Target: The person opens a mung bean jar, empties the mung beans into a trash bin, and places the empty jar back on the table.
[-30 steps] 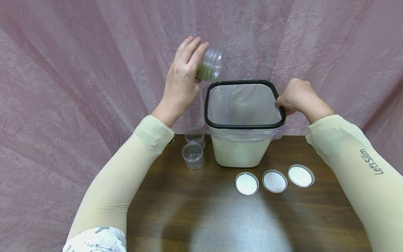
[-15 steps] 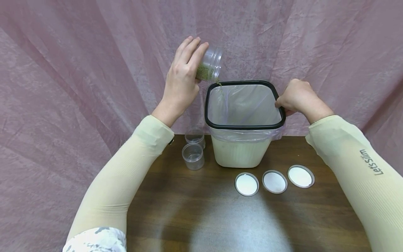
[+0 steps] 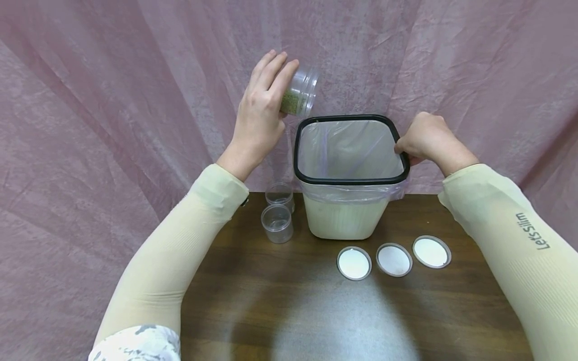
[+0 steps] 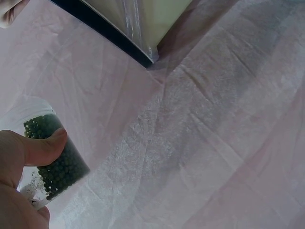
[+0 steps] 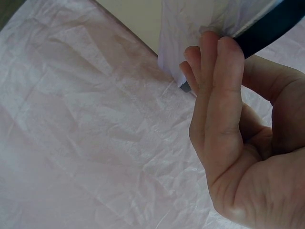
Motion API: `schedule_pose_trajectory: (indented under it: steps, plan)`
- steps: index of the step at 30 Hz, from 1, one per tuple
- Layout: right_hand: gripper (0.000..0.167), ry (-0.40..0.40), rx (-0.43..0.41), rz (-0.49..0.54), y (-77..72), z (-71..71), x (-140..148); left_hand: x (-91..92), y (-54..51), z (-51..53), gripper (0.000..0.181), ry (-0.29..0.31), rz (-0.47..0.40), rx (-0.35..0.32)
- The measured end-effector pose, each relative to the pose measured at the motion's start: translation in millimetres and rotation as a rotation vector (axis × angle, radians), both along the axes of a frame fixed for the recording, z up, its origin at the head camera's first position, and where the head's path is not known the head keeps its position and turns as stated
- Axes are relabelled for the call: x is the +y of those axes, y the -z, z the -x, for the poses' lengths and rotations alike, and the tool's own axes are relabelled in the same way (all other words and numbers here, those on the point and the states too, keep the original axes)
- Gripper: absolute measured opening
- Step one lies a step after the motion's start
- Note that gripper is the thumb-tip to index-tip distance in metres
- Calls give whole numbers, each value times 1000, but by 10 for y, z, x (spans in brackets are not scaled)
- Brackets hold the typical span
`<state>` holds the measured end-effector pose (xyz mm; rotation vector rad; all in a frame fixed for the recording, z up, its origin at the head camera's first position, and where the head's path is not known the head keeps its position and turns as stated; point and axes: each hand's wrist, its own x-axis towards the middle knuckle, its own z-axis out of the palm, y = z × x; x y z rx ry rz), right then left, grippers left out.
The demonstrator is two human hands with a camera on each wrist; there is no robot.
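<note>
In the head view my left hand grips a clear plastic jar, tipped on its side with its mouth towards the bin. Small round green beans, which look like mung beans, lie inside the jar; the thumb presses on its wall in the left wrist view. The jar is just above the far left corner of a cream trash bin. A thin translucent liner folds over the bin, under a black rim. My right hand pinches the rim on its right side; the fingers lie outside, against the liner.
Two clear jars without lids, a nearer jar and a farther jar, stand left of the bin. Three round lids lie in a row before it on the wooden table. A pink curtain hangs behind.
Half a second ago a few beans were falling from the jar's mouth; now none are seen falling. The left hand and jar have shifted very slightly up and left. The right hand stays put.
</note>
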<state>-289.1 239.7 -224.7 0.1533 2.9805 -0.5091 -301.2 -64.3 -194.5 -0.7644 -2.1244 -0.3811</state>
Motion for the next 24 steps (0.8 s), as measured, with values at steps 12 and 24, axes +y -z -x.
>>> schedule_pose_trajectory:
  steps: [12, 24]
  plan:
    - [49, -4, 7, 2, 8, -1, 8, 15, -6, -24, 83, -1, 16, -13]
    - [46, -12, 9, 11, 9, -10, 0, 10, -5, -29, 83, -8, 27, 19]
